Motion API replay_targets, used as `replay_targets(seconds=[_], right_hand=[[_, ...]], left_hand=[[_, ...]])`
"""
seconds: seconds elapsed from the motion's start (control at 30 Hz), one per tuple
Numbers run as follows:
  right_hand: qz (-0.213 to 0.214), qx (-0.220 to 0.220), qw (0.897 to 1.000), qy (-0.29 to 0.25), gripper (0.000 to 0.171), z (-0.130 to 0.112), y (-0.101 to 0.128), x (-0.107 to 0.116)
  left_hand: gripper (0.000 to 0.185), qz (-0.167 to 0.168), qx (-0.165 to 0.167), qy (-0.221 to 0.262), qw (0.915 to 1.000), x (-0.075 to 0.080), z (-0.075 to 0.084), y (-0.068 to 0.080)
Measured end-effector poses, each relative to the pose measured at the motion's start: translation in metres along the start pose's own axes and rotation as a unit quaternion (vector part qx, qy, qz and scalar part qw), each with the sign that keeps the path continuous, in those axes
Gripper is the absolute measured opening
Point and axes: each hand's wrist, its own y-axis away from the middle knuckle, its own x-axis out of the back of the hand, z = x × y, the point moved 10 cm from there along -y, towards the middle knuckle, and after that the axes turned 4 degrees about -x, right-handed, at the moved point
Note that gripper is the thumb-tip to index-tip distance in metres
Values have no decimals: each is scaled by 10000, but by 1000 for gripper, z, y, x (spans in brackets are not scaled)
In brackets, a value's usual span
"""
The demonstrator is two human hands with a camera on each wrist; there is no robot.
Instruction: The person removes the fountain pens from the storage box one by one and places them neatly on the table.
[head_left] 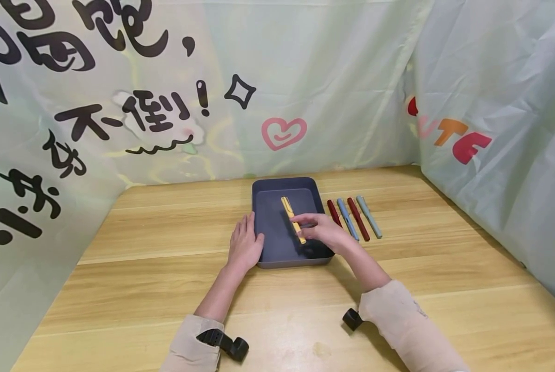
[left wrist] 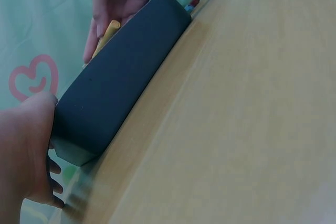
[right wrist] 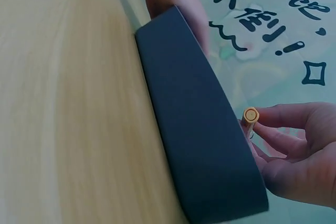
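A yellow pen [head_left: 287, 206] with a clip is pinched between the thumb and fingers of my right hand [head_left: 322, 230], over the dark blue-grey tray [head_left: 272, 253]. In the right wrist view the pen's round end [right wrist: 251, 115] shows just above the tray's rim. My left hand [head_left: 246, 244] rests against the tray's left side, fingers extended along the wall and thumb at the rim. The left wrist view shows that hand [left wrist: 29, 150] at the tray's corner, its fingers partly hidden behind the wall.
Right of the tray, several pens lie side by side on the wooden table [head_left: 165, 279]: dark red [head_left: 358, 219], blue [head_left: 348, 219] and light blue-grey [head_left: 369, 217], plus another dark red one [head_left: 333, 211] partly behind my right hand. A printed curtain [head_left: 342, 103] stands behind and beside the table.
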Motion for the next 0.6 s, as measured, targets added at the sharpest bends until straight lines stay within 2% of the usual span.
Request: replay_targets(seconds=[0.23,0.6], right_hand=[[29,169,9998,-101,45,-4,14,18],[224,56,9997,34,46,6,28,46]], left_hand=[[60,-57,18,32,10000,-2,-1,0],[60,-40,9,31,10000,-1,0,1]])
